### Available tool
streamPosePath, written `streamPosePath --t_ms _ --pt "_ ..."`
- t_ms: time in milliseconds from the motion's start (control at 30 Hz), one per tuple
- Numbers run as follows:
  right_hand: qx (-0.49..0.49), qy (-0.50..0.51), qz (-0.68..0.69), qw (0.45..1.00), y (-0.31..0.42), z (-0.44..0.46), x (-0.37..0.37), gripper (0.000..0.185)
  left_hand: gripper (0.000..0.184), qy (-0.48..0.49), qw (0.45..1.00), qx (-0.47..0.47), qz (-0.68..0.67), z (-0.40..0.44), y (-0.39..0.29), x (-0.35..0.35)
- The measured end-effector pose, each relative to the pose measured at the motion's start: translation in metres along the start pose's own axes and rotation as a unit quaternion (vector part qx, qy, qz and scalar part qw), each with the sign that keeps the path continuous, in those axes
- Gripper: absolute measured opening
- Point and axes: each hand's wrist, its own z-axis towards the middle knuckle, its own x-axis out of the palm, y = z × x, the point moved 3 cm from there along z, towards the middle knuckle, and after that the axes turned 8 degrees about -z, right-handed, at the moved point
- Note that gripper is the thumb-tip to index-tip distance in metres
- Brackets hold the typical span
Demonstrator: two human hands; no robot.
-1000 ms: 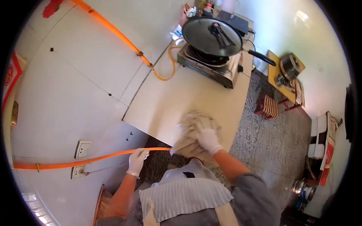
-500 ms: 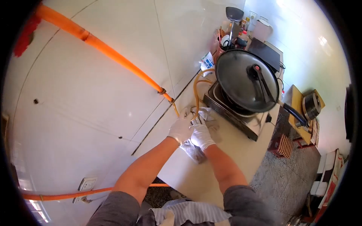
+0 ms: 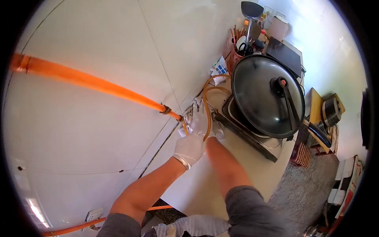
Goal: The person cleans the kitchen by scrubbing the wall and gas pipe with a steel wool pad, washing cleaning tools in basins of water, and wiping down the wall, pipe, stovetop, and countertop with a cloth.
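My left hand, in a thin white glove, is closed around the yellow gas hose near the wall. The hose hangs in a loop between the orange pipe's end and the gas stove. Beyond it, my gloved right hand reaches under the hose and presses a greyish cloth onto the back of the white countertop. Its fingertips are partly lost among the cloth's folds. On the stove sits a wok with a dark domed lid, right of my hands.
An orange pipe runs along the tiled wall. Behind the wok are a utensil holder, a white packet and a dark flat panel. The wok's black handle juts past the counter edge. A pot stands farther right.
My right hand has pushed the cloth from the counter's middle back toward the wall, beneath the hose. My left hand has come slightly nearer me, on the hose. The camera view has shifted.
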Motion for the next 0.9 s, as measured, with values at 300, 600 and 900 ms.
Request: streamPosePath --t_ms 300,600,900 --pt "0.074 0.083 0.037 0.993 -0.015 0.018 0.013 0.063 0.024 -0.027 0.999 0.034 0.003 0.019 0.01 0.011" --pt "0.136 0.017 0.069 0.988 -0.013 -0.013 -0.022 0.059 0.02 -0.049 0.986 0.145 -0.06 0.004 -0.031 0.005" --pt "0.153 0.0 -0.021 0.988 -0.013 0.057 0.007 0.072 0.021 -0.07 0.991 0.111 0.008 0.028 -0.018 0.008"
